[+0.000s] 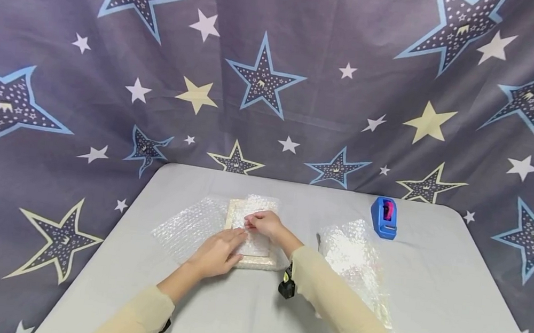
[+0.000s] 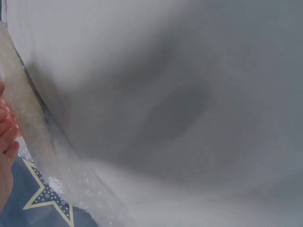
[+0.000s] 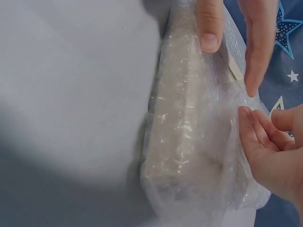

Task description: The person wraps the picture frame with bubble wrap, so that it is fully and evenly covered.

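Note:
A cream, rectangular frame-like object (image 1: 257,262) lies on the table, partly covered by clear bubble wrap (image 1: 194,224) that spreads out to its left. My left hand (image 1: 220,250) rests on its left side, the fingers extended over the wrap. Over the middle of the object, my right hand (image 1: 265,224) has thumb and fingers close together, pinching the wrap. In the right wrist view the wrapped edge (image 3: 173,113) runs lengthwise, and loose film rises beside the right fingers (image 3: 265,142). Only part of the left hand (image 2: 4,161) shows in the left wrist view.
A blue tape dispenser (image 1: 384,218) with a pink roll stands at the back right. More bubble wrap (image 1: 357,255) lies right of the right forearm, and a small dark item (image 1: 319,240) pokes out at its left edge. A star-patterned curtain (image 1: 270,134) hangs behind the table.

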Action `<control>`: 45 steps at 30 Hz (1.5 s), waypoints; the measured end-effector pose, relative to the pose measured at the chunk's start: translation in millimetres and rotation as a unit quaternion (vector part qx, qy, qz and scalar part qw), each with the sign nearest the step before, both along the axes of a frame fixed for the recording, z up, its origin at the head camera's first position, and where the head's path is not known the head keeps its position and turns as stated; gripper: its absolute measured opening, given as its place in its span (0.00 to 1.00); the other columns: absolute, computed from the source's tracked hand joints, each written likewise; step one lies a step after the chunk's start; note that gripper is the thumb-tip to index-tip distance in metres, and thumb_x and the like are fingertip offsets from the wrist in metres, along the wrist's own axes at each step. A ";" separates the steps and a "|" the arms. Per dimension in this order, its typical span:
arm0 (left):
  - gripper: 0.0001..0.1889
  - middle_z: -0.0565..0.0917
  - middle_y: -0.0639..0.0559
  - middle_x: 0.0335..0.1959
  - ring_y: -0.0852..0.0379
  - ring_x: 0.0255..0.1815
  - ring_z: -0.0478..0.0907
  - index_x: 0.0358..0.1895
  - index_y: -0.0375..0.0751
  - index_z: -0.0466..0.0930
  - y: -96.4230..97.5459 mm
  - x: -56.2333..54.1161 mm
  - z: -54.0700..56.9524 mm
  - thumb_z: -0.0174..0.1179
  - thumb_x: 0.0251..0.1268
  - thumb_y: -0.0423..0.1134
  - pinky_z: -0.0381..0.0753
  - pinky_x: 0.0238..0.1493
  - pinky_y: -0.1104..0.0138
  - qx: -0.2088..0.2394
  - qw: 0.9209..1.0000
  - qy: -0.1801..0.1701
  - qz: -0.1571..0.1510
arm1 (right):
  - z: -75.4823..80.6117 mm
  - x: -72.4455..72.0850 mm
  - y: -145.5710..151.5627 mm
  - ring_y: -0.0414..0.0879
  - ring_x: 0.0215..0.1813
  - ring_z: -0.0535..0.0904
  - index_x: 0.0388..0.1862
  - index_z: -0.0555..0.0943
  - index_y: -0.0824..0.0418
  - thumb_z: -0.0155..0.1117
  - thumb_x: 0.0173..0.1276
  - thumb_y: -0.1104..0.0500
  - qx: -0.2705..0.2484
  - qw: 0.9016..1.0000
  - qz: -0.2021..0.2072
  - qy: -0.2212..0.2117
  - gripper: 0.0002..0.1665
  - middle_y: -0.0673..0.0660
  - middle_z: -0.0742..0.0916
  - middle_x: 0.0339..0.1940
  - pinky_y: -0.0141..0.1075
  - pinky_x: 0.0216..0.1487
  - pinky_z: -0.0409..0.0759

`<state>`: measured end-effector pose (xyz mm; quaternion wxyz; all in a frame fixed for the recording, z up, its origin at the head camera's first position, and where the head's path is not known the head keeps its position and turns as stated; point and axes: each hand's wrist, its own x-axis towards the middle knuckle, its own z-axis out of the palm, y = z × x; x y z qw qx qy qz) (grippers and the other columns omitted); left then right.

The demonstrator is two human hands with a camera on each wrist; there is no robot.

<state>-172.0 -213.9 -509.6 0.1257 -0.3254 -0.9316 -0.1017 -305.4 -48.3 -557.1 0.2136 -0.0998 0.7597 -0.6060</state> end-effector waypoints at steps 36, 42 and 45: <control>0.27 0.75 0.40 0.66 0.42 0.68 0.71 0.65 0.35 0.71 -0.1 -1.4 -2.4 0.55 0.67 0.46 0.68 0.72 0.50 0.003 0.995 -0.091 0.025 | 69.0 78.4 72.6 0.61 0.75 0.62 0.66 0.71 0.66 0.71 0.57 0.58 0.329 0.864 0.187 0.332 0.38 0.66 0.70 0.72 0.55 0.76 0.60; 0.26 0.77 0.39 0.62 0.41 0.66 0.73 0.62 0.33 0.74 1.6 -5.4 0.8 0.57 0.64 0.45 0.69 0.71 0.49 0.011 0.997 -0.073 0.012 | 70.6 78.2 71.6 0.60 0.76 0.61 0.66 0.71 0.67 0.70 0.60 0.56 0.339 0.864 0.189 0.321 0.36 0.66 0.69 0.73 0.56 0.77 0.59; 0.23 0.81 0.40 0.57 0.42 0.62 0.75 0.56 0.35 0.78 5.0 -12.3 4.6 0.59 0.61 0.44 0.71 0.68 0.50 0.017 0.998 -0.057 0.014 | 73.0 77.7 70.5 0.60 0.77 0.61 0.67 0.70 0.67 0.69 0.61 0.55 0.355 0.856 0.197 0.320 0.37 0.66 0.69 0.73 0.55 0.77 0.58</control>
